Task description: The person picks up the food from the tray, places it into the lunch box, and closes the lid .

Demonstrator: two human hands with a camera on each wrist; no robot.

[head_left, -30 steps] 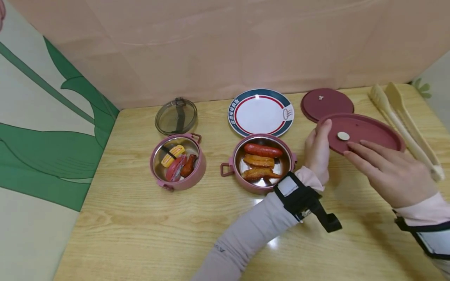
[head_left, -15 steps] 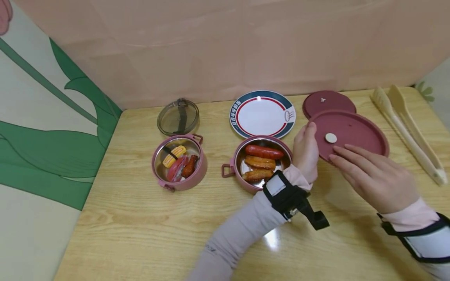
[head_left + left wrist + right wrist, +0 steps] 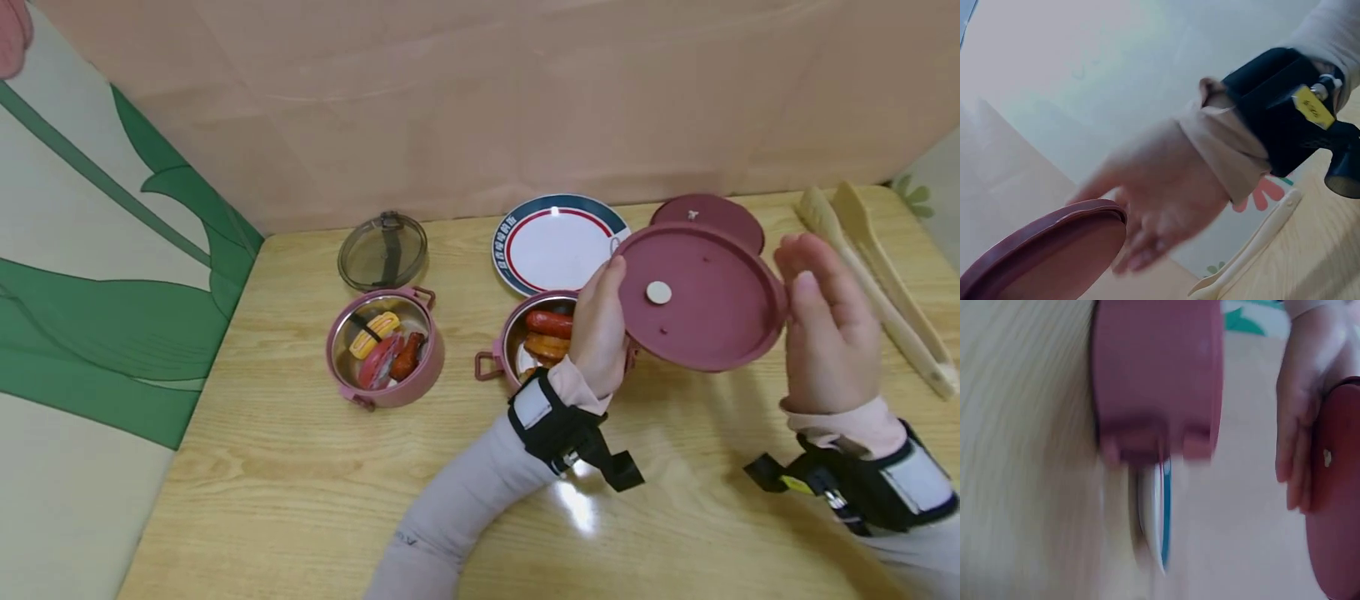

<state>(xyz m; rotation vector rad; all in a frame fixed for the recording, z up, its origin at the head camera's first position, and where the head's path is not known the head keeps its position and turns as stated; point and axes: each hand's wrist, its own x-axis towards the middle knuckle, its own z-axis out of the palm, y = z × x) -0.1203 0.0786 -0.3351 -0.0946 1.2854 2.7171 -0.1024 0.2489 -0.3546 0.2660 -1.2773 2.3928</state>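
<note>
A maroon pot lid [image 3: 712,308] is held in the air, its rimmed face with a pale round knob [image 3: 658,292] towards the head camera. My left hand [image 3: 600,329] grips its left edge, thumb at the rim, fingers flat against the other face in the right wrist view. At the opposite edge is my right hand [image 3: 831,333], fingers raised and thumb apart, right at the rim. Below and behind the lid stands a pink pot [image 3: 517,379] with a red sausage [image 3: 549,322] and browned food pieces [image 3: 546,346]; the lid and left hand hide part of it.
Another pink pot [image 3: 420,379] with toy-like food stands left, a clear dark lid [image 3: 367,258] behind it. A white plate [image 3: 555,246] with a blue rim lies at the back. Right of it are another maroon lid [image 3: 712,212] and beige tongs [image 3: 892,308].
The lid and left hand have moved left, partly over the pot, and the lid faces the camera more. My right hand has left the lid's face and turned upright at its right edge.
</note>
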